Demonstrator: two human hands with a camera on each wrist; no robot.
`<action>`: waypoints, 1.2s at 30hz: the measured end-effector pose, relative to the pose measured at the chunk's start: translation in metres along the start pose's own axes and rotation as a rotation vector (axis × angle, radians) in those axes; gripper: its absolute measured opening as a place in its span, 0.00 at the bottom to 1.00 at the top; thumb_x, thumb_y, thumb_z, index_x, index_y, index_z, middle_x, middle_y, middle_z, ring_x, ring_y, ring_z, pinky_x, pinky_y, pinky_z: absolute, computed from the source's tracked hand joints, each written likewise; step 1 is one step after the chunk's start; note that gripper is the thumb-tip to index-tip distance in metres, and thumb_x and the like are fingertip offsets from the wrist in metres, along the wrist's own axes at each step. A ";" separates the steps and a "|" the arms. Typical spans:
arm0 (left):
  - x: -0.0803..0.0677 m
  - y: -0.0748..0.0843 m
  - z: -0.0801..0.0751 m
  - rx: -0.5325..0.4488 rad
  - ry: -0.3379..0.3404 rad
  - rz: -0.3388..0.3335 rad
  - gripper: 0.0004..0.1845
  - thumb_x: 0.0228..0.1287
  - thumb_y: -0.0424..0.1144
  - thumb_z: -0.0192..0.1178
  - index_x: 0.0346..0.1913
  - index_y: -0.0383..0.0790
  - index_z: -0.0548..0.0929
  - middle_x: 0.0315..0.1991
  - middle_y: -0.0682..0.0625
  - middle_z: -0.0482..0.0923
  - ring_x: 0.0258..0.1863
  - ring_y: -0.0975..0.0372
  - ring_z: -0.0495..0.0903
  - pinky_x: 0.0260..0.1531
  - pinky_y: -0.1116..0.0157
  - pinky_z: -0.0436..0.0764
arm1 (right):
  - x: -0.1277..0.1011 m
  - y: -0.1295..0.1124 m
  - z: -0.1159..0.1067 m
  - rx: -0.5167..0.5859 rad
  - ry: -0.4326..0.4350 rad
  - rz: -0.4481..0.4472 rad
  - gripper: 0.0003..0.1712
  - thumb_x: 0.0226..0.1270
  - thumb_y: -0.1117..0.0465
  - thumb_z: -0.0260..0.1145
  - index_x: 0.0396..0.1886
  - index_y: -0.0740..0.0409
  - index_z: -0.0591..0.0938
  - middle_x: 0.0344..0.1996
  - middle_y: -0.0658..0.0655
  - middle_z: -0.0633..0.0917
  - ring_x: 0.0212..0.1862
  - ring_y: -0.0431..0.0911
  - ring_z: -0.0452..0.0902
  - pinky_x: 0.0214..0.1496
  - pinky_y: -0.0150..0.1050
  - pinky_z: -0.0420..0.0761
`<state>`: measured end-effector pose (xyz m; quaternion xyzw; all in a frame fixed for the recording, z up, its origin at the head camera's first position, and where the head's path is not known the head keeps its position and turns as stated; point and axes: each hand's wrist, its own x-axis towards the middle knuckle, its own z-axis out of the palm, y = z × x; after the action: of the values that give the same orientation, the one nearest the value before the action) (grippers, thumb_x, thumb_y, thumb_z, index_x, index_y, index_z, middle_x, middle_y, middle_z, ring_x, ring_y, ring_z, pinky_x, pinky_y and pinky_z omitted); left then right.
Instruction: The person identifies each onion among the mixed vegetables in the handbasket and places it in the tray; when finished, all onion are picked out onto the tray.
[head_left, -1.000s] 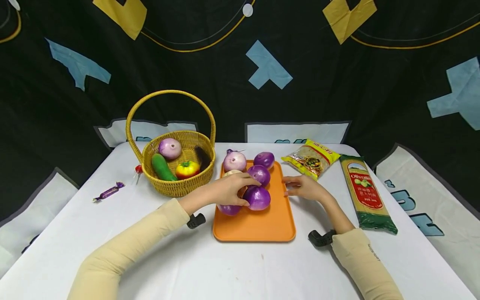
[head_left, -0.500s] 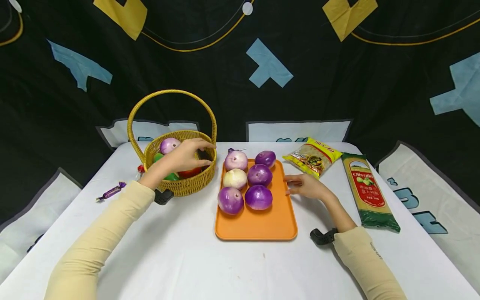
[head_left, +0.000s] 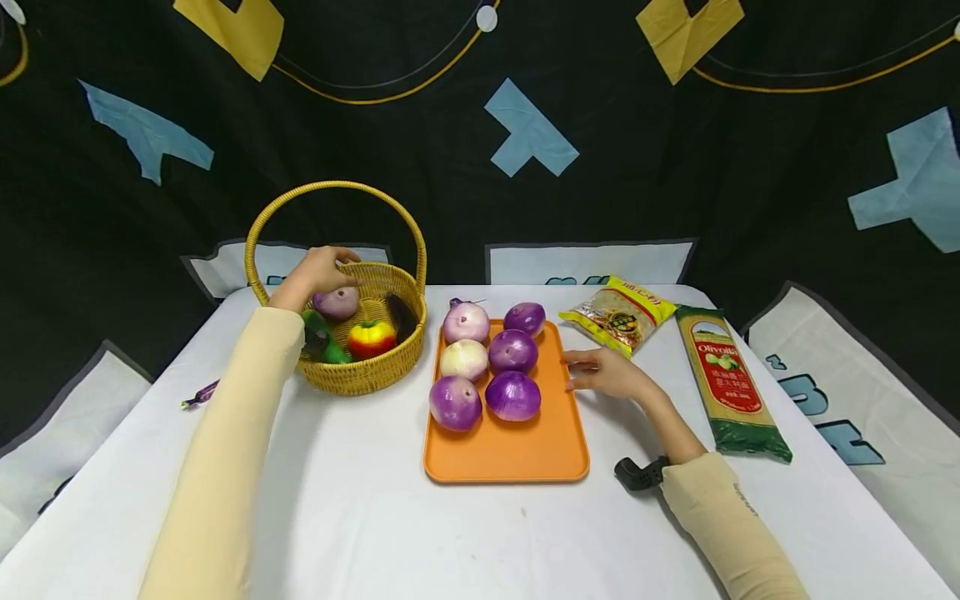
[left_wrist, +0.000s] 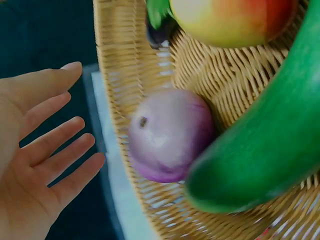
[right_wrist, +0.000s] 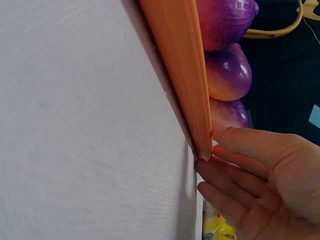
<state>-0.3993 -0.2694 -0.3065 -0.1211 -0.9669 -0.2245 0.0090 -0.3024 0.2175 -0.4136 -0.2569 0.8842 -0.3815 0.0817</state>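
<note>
My left hand (head_left: 322,273) is at the back of a yellow wicker basket (head_left: 352,382), beside a purple onion (left_wrist: 170,132). Its fingers (left_wrist: 75,175) are spread and hold nothing. Also in the basket lie a green cucumber (left_wrist: 260,135), a red-yellow apple (head_left: 372,339) and a dark eggplant (head_left: 402,318). My right hand (head_left: 609,372) touches the right rim of an orange tray (head_left: 506,458) with thumb and extended fingertips (right_wrist: 205,166). Several onions stand on the tray in two columns, mostly purple, such as the front right onion (head_left: 513,396); the middle left onion (head_left: 463,360) is yellowish white.
Behind my right hand lies a yellow snack packet (head_left: 618,315). A long green-ended pasta pack (head_left: 731,383) is at the right. A purple-wrapped candy (head_left: 199,395) sits on the white table (head_left: 480,542) at the left, partly behind my left sleeve (head_left: 240,450).
My left hand has left the onions on the tray, crossed over the basket and reached its back left, near the onion there. The right hand stays at the tray rim.
</note>
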 end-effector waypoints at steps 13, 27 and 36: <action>0.005 -0.029 0.016 -0.048 0.005 -0.221 0.26 0.66 0.31 0.59 0.65 0.26 0.67 0.59 0.28 0.66 0.54 0.41 0.67 0.61 0.44 0.67 | 0.002 0.000 0.005 -0.002 0.002 0.002 0.32 0.62 0.63 0.70 0.63 0.71 0.72 0.59 0.67 0.76 0.58 0.59 0.75 0.60 0.50 0.73; 0.005 -0.031 0.021 -0.023 -0.011 -0.216 0.26 0.61 0.30 0.62 0.62 0.28 0.71 0.58 0.28 0.67 0.50 0.42 0.67 0.59 0.45 0.68 | -0.001 -0.002 0.002 -0.017 0.000 0.022 0.32 0.62 0.63 0.70 0.63 0.71 0.72 0.59 0.67 0.76 0.58 0.58 0.76 0.60 0.49 0.74; 0.004 -0.030 0.018 -0.014 -0.123 -0.257 0.36 0.58 0.33 0.67 0.68 0.30 0.63 0.62 0.27 0.62 0.53 0.41 0.65 0.62 0.41 0.64 | -0.001 -0.001 0.000 -0.021 0.000 0.015 0.32 0.62 0.63 0.69 0.63 0.72 0.71 0.59 0.68 0.76 0.58 0.59 0.75 0.60 0.50 0.73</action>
<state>-0.4095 -0.2868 -0.3355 -0.0099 -0.9715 -0.2228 -0.0797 -0.3014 0.2170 -0.4125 -0.2510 0.8901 -0.3714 0.0821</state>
